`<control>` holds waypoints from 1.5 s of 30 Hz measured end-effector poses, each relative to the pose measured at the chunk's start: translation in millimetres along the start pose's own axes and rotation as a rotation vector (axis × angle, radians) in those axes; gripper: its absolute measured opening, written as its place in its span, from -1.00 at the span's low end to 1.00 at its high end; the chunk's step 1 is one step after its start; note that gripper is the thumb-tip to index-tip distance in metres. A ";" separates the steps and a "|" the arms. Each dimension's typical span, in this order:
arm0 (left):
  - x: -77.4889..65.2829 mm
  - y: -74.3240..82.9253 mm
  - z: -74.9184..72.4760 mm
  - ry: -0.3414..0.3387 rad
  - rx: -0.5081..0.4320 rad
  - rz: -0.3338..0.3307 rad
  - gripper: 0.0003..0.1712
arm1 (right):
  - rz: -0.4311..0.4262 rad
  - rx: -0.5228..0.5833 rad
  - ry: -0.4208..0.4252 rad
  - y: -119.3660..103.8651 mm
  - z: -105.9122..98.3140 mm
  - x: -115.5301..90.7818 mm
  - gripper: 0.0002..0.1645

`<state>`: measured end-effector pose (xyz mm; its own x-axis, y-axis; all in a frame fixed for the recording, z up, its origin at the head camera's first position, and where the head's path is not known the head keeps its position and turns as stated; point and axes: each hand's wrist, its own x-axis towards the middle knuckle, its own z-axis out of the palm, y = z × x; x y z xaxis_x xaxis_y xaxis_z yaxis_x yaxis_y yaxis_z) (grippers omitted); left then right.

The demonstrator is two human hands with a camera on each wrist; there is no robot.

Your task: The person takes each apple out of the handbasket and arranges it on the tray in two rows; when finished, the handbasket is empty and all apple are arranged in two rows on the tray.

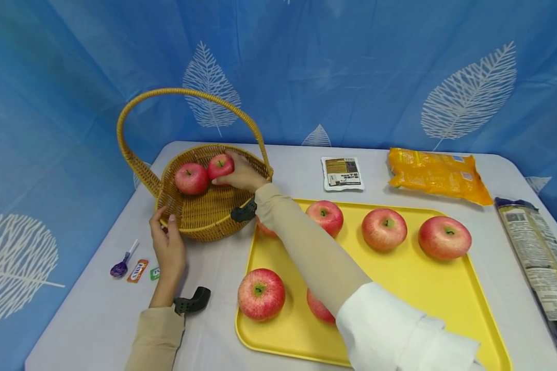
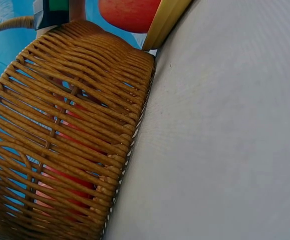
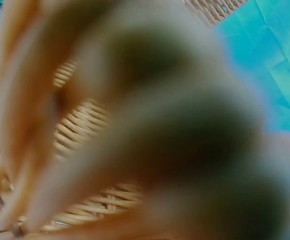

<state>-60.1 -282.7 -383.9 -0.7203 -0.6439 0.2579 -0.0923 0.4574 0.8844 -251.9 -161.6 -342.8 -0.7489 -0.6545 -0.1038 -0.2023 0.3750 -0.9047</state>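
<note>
White sleeve (image 1: 399, 327) foremost; right fingers (image 1: 225, 180) curled round apple (image 1: 220, 165) inside basket (image 1: 209, 233); left fingers (image 1: 155, 221) slightly parted, touching basket's side.

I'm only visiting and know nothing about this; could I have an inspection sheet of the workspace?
Surface: white-covered table.
Job's things: wicker basket holding two red apples; yellow tray with six more visible, some partly hidden by the right sleeve.
Clutter: lollipop, two small wrapped sweets, white pouch, orange packet, dark packet.
Hands: left hand touches the basket; right hand grips one apple inside it.
Cables: nothing seen.
Surroundings: blue leaf-patterned curtain.
</note>
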 end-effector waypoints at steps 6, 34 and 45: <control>-1.1 -2.7 1.4 0.008 0.011 0.003 -0.51 | 0.011 -0.164 0.022 2.1 -2.1 1.9 -0.01; -0.1 -5.4 1.1 0.014 0.017 0.005 -0.50 | 0.019 -0.263 0.041 -0.2 1.1 -2.7 -0.11; -2.3 -6.7 1.2 0.015 0.007 -0.001 -0.50 | 0.069 -0.011 0.027 -7.4 -2.8 -6.7 -0.07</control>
<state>-58.8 -283.6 -390.9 -0.7100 -0.6532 0.2630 -0.0977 0.4613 0.8818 -247.1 -158.1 -334.2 -0.7777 -0.6094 -0.1542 -0.1566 0.4254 -0.8914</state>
